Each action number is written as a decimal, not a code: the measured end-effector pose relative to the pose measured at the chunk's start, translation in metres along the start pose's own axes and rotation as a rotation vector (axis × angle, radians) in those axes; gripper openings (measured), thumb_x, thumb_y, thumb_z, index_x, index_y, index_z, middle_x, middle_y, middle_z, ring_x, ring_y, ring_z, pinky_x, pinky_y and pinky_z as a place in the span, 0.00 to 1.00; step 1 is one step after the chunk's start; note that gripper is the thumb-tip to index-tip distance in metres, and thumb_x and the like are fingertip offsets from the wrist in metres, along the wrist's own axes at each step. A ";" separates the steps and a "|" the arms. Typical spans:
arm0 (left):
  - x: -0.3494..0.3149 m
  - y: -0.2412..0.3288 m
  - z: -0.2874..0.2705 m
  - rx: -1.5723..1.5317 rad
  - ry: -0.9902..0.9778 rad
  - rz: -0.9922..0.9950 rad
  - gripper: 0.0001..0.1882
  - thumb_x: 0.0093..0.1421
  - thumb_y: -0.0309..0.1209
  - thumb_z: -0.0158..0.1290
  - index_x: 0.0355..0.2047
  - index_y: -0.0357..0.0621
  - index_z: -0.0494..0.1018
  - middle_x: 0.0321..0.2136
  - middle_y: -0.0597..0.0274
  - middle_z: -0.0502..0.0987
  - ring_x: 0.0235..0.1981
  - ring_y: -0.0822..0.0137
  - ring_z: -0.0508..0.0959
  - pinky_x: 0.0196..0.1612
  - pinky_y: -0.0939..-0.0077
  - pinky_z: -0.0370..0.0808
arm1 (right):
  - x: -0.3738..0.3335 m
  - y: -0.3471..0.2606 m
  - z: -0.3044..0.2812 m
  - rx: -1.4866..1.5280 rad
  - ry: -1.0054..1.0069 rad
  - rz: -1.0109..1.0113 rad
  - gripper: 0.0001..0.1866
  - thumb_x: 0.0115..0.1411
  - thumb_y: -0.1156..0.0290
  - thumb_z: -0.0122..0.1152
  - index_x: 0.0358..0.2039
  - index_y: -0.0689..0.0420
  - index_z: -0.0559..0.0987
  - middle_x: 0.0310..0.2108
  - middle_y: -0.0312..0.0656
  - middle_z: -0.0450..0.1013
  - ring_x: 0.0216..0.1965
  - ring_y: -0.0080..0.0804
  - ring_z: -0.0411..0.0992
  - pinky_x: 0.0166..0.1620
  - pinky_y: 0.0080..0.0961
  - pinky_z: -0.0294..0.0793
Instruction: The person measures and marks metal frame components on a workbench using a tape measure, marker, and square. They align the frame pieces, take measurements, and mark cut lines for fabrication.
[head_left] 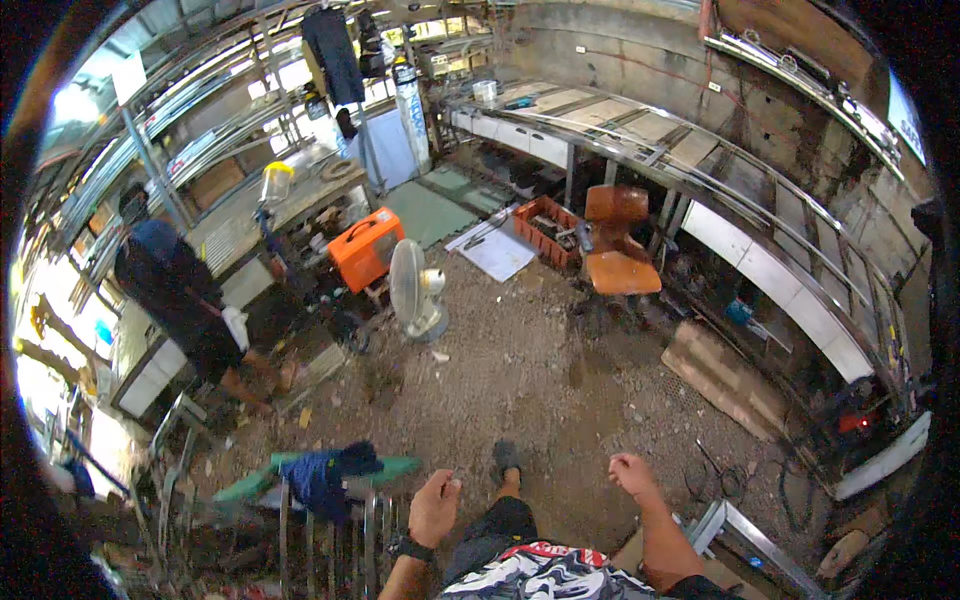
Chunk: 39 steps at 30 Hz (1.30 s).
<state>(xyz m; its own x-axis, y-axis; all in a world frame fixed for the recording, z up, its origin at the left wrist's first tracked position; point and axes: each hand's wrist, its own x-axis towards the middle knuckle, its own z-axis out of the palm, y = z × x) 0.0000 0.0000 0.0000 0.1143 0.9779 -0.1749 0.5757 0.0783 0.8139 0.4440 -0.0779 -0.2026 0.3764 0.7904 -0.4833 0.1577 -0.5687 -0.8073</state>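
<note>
My left hand [433, 508], with a dark watch on its wrist, hangs low in front of me with its fingers curled in. A small pale spot shows by its thumb; I cannot make out whether it is a held thing. My right hand [634, 474] is raised at the other side of my body, its fingers loosely curled and nothing visible in them. Both hands are apart from any surface. Nearest to the left hand is a dark blue cloth [318, 482] draped over metal bars. Below the right hand lies a metal frame [730, 535].
Ahead stand a fan [408, 290], an orange machine case [367, 248], an orange crate [547, 230] and a brown chair [618, 250]. A cardboard sheet [722, 378] lies on the gravelly floor. Long workbenches [690, 150] run along the right wall. At left a person [175, 290] stands by another bench.
</note>
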 end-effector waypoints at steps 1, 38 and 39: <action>0.044 0.002 0.007 0.016 0.004 0.020 0.19 0.68 0.41 0.57 0.50 0.38 0.76 0.38 0.39 0.82 0.42 0.43 0.84 0.43 0.54 0.77 | 0.031 -0.006 0.000 -0.085 -0.035 -0.013 0.15 0.69 0.66 0.60 0.51 0.59 0.82 0.37 0.40 0.83 0.33 0.26 0.81 0.35 0.28 0.79; 1.257 0.270 0.026 0.157 0.111 0.016 0.17 0.65 0.42 0.59 0.45 0.42 0.79 0.37 0.43 0.83 0.40 0.41 0.82 0.44 0.55 0.76 | 1.121 -0.858 0.002 0.523 -0.102 -0.224 0.15 0.72 0.67 0.58 0.53 0.64 0.78 0.39 0.44 0.82 0.36 0.30 0.82 0.41 0.28 0.83; 1.297 0.275 0.015 0.168 0.105 0.038 0.17 0.65 0.43 0.59 0.45 0.43 0.79 0.38 0.43 0.83 0.41 0.41 0.82 0.45 0.54 0.76 | 1.140 -0.877 0.013 0.559 -0.104 -0.223 0.15 0.72 0.67 0.59 0.52 0.63 0.78 0.38 0.44 0.82 0.36 0.30 0.82 0.40 0.28 0.83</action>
<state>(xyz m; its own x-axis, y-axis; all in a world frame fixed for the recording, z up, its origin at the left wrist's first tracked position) 0.3188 1.2866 -0.0116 0.0584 0.9951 -0.0801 0.7003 0.0163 0.7137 0.7228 1.3254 -0.0503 0.2940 0.9106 -0.2903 -0.2913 -0.2039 -0.9346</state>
